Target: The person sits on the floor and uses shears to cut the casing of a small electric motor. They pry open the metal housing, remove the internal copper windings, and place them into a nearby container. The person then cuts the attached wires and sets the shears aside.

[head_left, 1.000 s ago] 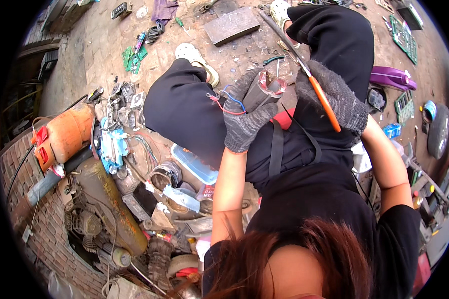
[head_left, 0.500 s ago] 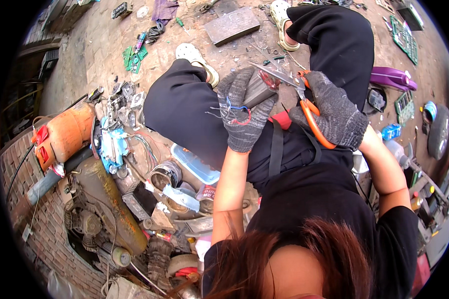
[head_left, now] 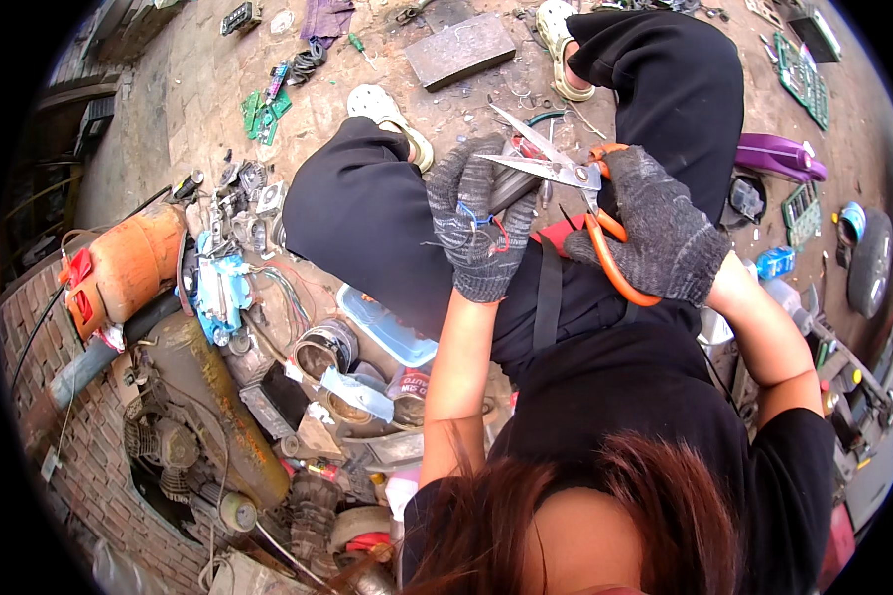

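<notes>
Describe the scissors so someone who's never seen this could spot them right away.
Start at the person's black trousers in the middle of the view, then find the two grey knit gloves above the lap. The right hand grips the scissors: bright orange loop handles and open silver blades pointing toward the left hand, the only orange-handled tool there.

Orange-handled scissors point(head_left: 575, 188), blades open, over grey part point(head_left: 511, 183).
</notes>
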A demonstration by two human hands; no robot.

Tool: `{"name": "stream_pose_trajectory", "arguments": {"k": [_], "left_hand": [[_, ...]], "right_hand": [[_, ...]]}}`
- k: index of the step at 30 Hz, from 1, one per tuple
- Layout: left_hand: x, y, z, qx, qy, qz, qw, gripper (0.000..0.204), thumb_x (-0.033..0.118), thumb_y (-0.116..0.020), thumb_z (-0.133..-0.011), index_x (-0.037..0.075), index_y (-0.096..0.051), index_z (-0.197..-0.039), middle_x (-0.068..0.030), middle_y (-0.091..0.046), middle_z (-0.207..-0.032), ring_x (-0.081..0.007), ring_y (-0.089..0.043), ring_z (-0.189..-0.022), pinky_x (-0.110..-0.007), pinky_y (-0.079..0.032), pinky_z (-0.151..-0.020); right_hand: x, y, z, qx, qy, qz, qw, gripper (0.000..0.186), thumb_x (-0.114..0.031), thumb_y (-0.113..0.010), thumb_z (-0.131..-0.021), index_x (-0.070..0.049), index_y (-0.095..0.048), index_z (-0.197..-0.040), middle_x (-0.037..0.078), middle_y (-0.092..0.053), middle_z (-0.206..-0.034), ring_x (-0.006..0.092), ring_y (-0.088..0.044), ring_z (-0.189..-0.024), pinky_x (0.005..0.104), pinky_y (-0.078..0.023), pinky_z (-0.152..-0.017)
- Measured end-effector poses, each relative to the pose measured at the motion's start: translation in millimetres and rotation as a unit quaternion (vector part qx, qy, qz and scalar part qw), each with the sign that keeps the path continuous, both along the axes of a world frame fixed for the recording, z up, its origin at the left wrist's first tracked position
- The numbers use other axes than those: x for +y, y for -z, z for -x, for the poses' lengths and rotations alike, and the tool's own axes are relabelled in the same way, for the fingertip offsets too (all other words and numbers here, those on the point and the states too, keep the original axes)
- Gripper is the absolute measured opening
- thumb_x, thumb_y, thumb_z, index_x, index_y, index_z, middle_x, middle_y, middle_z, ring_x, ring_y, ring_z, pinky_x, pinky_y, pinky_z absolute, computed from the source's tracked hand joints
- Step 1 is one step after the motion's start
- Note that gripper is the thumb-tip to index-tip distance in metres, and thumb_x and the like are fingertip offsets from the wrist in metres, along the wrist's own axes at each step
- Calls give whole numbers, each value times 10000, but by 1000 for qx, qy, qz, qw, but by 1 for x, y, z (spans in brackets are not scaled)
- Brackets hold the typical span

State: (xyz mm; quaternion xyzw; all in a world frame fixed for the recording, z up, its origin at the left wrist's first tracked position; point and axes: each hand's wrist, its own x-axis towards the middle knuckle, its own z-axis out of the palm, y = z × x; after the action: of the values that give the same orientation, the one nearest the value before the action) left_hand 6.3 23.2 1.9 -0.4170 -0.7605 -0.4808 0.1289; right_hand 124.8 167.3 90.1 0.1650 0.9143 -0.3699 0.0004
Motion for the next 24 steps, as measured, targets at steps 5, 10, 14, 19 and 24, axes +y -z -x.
{"name": "stream_pose_trajectory", "arguments": {"k": [5,10,14,19,24], "left_hand": [[1,1,-1,5,-16,-12,1000,518,125,-721,-635,58,-524,-1109,-148,-524,-1059,-319,-509,-960,-405,-420,-826],[0,0,-2,-14,-18,-10,1000,465,112,-721,-614,49,-571,-1050,-145,-521,-1051,-311,-522,-941,-392,-431,-814],[1,-5,-3,-5,-11,0,1000,471,104,-720,-605,46,-572,-1048,-144,-521,-1052,-309,-520,-952,-391,-431,-821],[-4,-5,-2,3,6,30,1000,572,112,-783,-578,72,-531,-1091,-125,-520,-1045,-296,-509,-961,-379,-427,-844],[-9,-5,-2,-10,41,28,999,515,112,-744,-601,50,-544,-1072,-146,-528,-1041,-306,-516,-952,-385,-432,-821]], "right_hand": [[5,13,-10,-15,-24,9,1000,627,-296,-723,-689,26,-420,-1134,223,-495,-942,377,-542,-834,385,-443,-710],[7,-4,-2,-85,-18,70,994,487,-230,-662,-715,56,-466,-1057,232,-549,-839,386,-559,-785,402,-454,-657],[2,-2,-1,-155,-7,67,986,478,-253,-651,-732,66,-453,-1028,246,-556,-834,402,-567,-789,409,-456,-647],[3,-7,3,-203,-36,77,976,514,-311,-640,-742,81,-439,-1006,262,-558,-829,405,-571,-793,419,-460,-652],[2,-8,3,-237,-51,112,964,518,-320,-624,-756,79,-419,-1016,261,-555,-774,401,-572,-767,420,-455,-636]]}}
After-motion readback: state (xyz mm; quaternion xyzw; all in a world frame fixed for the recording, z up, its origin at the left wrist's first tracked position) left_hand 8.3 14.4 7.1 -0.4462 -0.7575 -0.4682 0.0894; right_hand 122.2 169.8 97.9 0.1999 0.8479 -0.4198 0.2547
